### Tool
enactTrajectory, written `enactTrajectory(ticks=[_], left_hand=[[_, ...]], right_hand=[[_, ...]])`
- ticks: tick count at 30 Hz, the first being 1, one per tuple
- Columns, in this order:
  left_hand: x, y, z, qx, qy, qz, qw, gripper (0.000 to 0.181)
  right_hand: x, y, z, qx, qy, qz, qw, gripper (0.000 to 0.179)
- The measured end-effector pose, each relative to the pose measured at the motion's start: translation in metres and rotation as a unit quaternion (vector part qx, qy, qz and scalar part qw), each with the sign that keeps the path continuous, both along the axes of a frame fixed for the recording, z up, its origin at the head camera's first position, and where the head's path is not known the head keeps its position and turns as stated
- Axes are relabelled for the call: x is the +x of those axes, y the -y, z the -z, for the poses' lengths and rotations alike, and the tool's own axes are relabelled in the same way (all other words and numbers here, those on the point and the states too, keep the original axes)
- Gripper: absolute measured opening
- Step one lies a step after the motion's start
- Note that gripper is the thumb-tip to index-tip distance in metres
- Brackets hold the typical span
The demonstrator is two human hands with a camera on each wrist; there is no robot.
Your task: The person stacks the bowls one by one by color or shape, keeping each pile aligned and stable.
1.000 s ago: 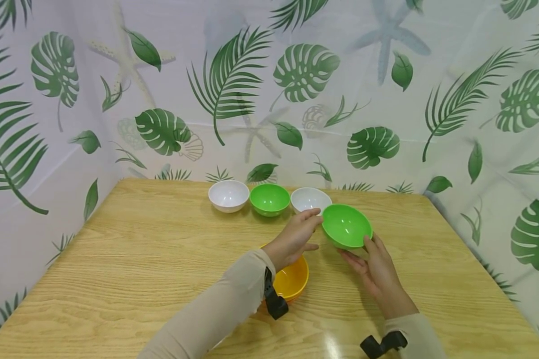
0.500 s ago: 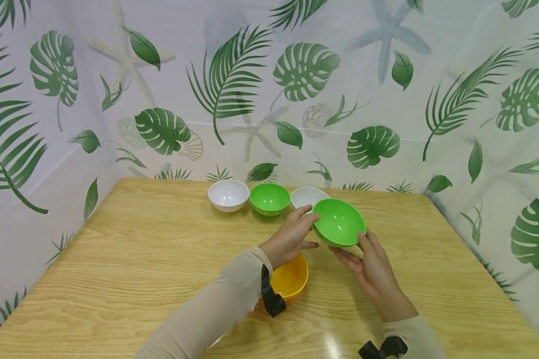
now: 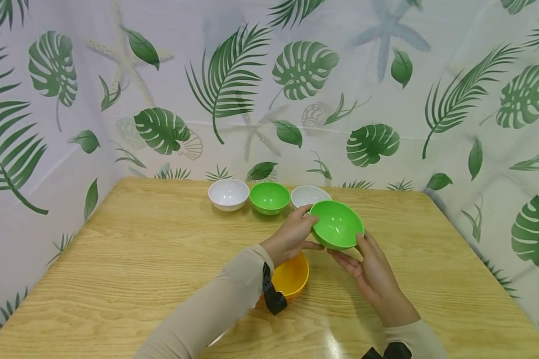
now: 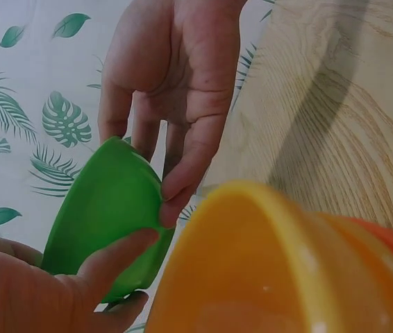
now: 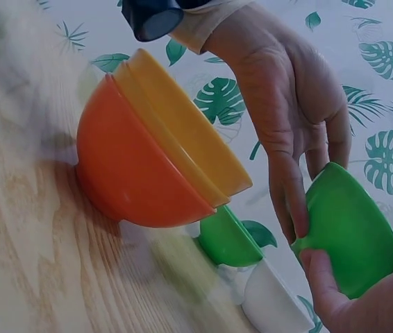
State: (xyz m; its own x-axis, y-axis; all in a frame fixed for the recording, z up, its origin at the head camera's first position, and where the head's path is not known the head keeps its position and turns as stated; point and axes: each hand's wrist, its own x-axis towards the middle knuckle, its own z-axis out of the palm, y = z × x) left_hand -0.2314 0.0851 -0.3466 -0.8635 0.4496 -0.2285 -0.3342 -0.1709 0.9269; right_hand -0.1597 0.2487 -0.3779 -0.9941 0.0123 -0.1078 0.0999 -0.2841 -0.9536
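Both hands hold a shiny green bowl (image 3: 337,227) above the table, tilted toward the head camera. My left hand (image 3: 287,238) grips its left rim. My right hand (image 3: 377,274) holds the opposite side, thumb at the rim and fingers below. In the left wrist view the right hand (image 4: 182,76) reaches down from the top to the green bowl (image 4: 106,208). Below the left forearm stands a nested stack, a yellow bowl (image 3: 294,276) over an orange bowl (image 5: 134,159); the left wrist and its black strap partly hide it.
Along the back of the wooden table (image 3: 130,249) stand a white bowl (image 3: 228,194), a second green bowl (image 3: 270,198) and another white bowl (image 3: 309,196), partly covered by the held one. A leaf-printed cloth (image 3: 251,75) hangs behind.
The right hand has brought the green bowl a little to the left. The left hand's fingers, at its edge before, now lap over the rim. The stack and the back row have stayed put.
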Motion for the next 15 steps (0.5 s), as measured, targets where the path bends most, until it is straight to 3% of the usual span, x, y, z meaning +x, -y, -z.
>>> enactTrajectory(ticks=[8,15], left_hand=[[-0.002,0.006,0.005,-0.004,-0.004,0.007,1.0000,0.054],[-0.005,0.020,0.005,0.011,0.009,0.005,0.9999,0.052]], right_hand=[[0.005,0.005,0.003,0.009,-0.014,-0.002,0.9999,0.063],[0.008,0.008,0.003,0.096,-0.032,0.000,0.9949,0.074]])
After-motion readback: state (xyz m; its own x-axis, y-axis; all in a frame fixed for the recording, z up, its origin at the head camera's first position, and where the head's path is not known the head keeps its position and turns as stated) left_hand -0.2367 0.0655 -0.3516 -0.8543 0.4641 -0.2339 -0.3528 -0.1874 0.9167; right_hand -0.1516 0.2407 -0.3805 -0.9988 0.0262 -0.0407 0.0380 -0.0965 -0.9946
